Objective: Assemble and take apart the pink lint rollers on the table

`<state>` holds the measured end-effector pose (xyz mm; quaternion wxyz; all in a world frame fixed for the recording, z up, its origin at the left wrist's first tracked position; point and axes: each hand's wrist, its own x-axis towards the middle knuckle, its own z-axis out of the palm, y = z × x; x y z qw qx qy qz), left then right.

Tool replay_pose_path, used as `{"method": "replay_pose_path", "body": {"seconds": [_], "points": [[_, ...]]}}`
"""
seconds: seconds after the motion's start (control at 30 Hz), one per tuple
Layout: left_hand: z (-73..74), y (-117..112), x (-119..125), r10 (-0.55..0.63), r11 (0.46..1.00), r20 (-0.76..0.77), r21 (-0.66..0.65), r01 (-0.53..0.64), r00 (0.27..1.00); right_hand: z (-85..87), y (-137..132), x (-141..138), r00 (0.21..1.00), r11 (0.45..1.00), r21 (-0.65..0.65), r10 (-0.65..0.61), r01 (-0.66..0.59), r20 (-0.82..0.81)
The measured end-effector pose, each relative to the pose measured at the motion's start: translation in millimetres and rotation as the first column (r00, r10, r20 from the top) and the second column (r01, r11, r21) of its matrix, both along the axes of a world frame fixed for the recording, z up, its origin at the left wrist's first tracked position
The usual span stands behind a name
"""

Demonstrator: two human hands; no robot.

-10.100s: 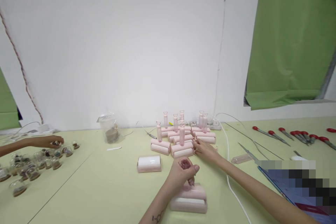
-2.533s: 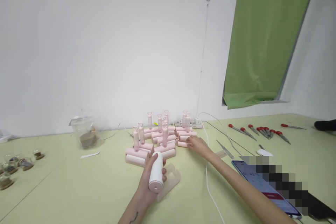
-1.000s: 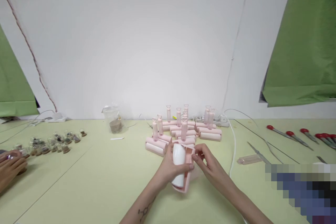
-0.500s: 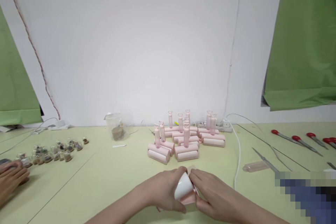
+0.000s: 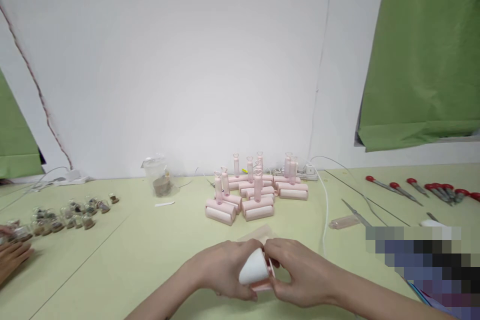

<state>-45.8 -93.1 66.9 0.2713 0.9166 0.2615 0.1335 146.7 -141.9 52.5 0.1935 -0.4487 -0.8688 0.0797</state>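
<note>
My left hand (image 5: 219,270) and my right hand (image 5: 298,275) are closed together round one white roll (image 5: 252,269) that sits in a pink holder (image 5: 262,284), low in the middle of the view, just above the pale green table (image 5: 150,245). A flat pink piece (image 5: 258,233) lies on the table just behind my hands. Further back stands a cluster of several pink holders with white rolls (image 5: 255,195), some with upright pink handles.
A clear bag with brown contents (image 5: 159,180) stands left of the cluster. Several small glass jars (image 5: 67,210) lie at the left, near another person's hand (image 5: 9,260). Red-handled tools (image 5: 420,190), a white cable (image 5: 325,205) and a blurred-out flat object (image 5: 423,255) are at the right.
My hands with the white roll and pink holder have come down toward me from in front of the cluster. Both hands now wrap it closely. The view has shifted slightly.
</note>
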Motion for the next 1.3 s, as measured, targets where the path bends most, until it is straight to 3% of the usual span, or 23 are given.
{"method": "replay_pose_path", "body": {"seconds": [0.17,0.3,0.37,0.5,0.57,0.63,0.7,0.77,0.87,0.93,1.1,1.3], "points": [[-1.6,0,-3,0.053,0.997,0.177,-0.072,-0.041,0.983,14.3,2,12,0.983,0.99,-0.137,-0.054,0.03,-0.175],[-2.8,-1,3,0.082,0.97,0.23,-0.241,-0.025,0.97,15.9,6,19,0.935,0.966,-0.259,-0.078,-0.015,-0.345],[-4.9,-2,11,0.154,0.961,0.354,-0.272,-0.056,0.923,10.2,8,17,0.868,0.953,-0.297,-0.102,-0.055,-0.485],[-10.6,2,27,0.242,0.958,0.578,-0.271,-0.096,0.78,-3.6,13,5,0.627,0.924,-0.328,-0.141,-0.194,-0.767],[-16.9,9,29,0.261,0.949,0.603,-0.304,-0.085,0.754,-4.7,20,3,0.544,0.932,-0.313,-0.169,-0.184,-0.822],[-29.0,18,26,0.284,0.94,0.588,-0.328,-0.098,0.757,-0.3,31,7,0.512,0.955,-0.278,-0.188,-0.104,-0.838],[-47.7,26,20,0.323,0.923,0.524,-0.358,-0.14,0.788,7.1,43,14,0.546,0.975,-0.221,-0.175,-0.019,-0.819],[-69.5,32,14,0.371,0.887,0.434,-0.426,-0.176,0.821,13.5,53,18,0.664,0.985,-0.173,-0.143,0.02,-0.734],[-96.0,36,8,0.366,0.858,0.379,-0.49,-0.151,0.85,13.5,60,16,0.864,0.987,-0.153,-0.043,-0.04,-0.501],[-105.1,39,5,0.295,0.875,0.378,-0.476,-0.089,0.877,5.8,62,9,0.931,0.984,-0.159,0.019,-0.082,-0.363],[-108.8,47,2,0.233,0.882,0.367,-0.471,-0.036,0.901,-15.2,61,1,0.985,0.992,-0.127,-0.01,-0.012,-0.171],[-100.4,44,1,0.217,0.879,0.35,-0.477,-0.026,0.911,-14.1,54,-2,0.997,0.996,-0.061,-0.066,0.064,-0.031]]}}
